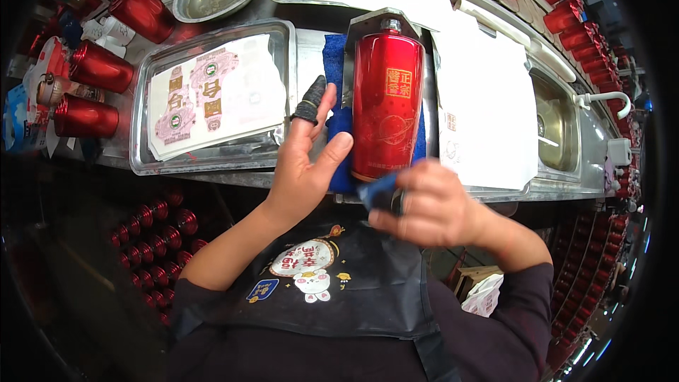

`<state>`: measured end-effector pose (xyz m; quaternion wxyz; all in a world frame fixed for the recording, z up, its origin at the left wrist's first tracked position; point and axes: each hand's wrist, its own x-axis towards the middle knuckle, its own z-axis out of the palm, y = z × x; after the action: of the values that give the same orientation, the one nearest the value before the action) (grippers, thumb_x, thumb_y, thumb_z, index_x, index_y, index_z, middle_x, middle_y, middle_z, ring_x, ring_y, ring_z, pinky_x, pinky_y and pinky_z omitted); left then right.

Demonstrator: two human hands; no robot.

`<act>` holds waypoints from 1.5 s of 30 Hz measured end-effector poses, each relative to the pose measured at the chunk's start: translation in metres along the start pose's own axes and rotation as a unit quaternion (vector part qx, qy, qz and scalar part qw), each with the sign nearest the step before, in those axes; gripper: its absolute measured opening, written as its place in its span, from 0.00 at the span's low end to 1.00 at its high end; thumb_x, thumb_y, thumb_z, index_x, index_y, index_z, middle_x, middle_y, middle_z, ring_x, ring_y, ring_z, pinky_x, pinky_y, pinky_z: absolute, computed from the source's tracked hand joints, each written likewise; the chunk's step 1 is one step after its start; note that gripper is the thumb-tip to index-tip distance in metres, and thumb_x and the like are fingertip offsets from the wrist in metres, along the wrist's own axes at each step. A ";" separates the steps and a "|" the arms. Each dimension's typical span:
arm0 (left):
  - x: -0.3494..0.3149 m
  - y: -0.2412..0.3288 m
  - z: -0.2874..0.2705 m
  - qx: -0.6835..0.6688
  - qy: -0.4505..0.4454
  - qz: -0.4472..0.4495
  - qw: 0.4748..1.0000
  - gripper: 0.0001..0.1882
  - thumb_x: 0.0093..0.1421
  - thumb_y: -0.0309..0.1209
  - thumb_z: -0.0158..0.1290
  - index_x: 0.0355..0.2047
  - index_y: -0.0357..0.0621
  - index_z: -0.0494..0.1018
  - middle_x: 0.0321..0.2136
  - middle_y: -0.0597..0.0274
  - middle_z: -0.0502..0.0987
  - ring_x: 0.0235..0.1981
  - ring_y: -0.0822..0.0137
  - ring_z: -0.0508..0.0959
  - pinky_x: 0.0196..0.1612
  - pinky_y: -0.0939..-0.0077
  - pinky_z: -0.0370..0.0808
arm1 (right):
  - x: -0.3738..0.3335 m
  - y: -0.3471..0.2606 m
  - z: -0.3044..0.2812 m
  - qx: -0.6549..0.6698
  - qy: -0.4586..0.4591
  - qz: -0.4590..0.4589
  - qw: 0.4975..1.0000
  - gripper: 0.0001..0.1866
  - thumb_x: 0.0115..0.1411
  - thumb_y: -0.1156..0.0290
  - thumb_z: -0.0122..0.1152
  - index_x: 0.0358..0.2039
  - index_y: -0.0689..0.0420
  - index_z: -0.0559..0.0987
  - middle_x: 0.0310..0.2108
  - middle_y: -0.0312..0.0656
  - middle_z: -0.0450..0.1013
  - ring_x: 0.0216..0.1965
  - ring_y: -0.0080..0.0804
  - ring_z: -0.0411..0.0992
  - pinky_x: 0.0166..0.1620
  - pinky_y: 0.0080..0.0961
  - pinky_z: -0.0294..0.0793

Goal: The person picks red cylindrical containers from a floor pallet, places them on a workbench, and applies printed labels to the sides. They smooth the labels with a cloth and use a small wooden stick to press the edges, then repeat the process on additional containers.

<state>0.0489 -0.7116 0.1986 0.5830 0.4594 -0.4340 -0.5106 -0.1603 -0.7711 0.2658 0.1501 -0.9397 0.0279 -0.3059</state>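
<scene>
While I watch from a distance, the glossy red bottle lies between my two hands, neck pointing away from me.

My left hand stands wide beside the bottle's left flank, dark covers on its fingers; I cannot tell whether the thumb touches. By the bottle's near, bottom end, my right hand, blurred, has a narrow grip on a small blue cloth. A blue towel shows beneath the bottle, a metal tray of printed sheets to its left, white paper to its right.
</scene>
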 end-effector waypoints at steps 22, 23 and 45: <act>0.001 0.006 0.023 0.356 -0.052 0.124 0.925 0.46 0.47 0.37 0.69 0.62 0.35 0.59 0.54 0.44 0.72 0.58 0.43 0.70 0.71 0.40 0.45 | -0.032 -0.010 0.024 0.041 0.178 0.182 0.966 0.13 0.50 0.76 0.74 0.37 0.60 0.81 0.25 0.38 0.71 0.27 0.29 0.72 0.31 0.24 0.76; 0.003 0.005 0.020 0.359 -0.050 0.120 0.924 0.48 0.46 0.36 0.69 0.63 0.34 0.57 0.55 0.43 0.71 0.59 0.42 0.70 0.71 0.42 0.47 | -0.030 -0.014 0.032 0.115 0.225 0.330 0.909 0.13 0.53 0.75 0.74 0.38 0.61 0.80 0.25 0.38 0.72 0.28 0.28 0.73 0.32 0.22 0.75; 0.002 -0.007 -0.001 0.386 -0.088 0.082 0.915 0.59 0.48 0.36 0.72 0.71 0.33 0.45 0.69 0.40 0.54 0.69 0.49 0.61 0.71 0.52 0.51 | -0.034 0.019 0.050 0.135 0.429 0.502 0.739 0.10 0.61 0.76 0.66 0.38 0.62 0.74 0.30 0.35 0.71 0.30 0.19 0.69 0.34 0.16 0.68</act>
<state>0.0484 -0.7140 0.1916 0.3595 0.5647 -0.6830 -0.2921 -0.1584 -0.7712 0.2026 0.3789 -0.5292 0.5155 -0.5573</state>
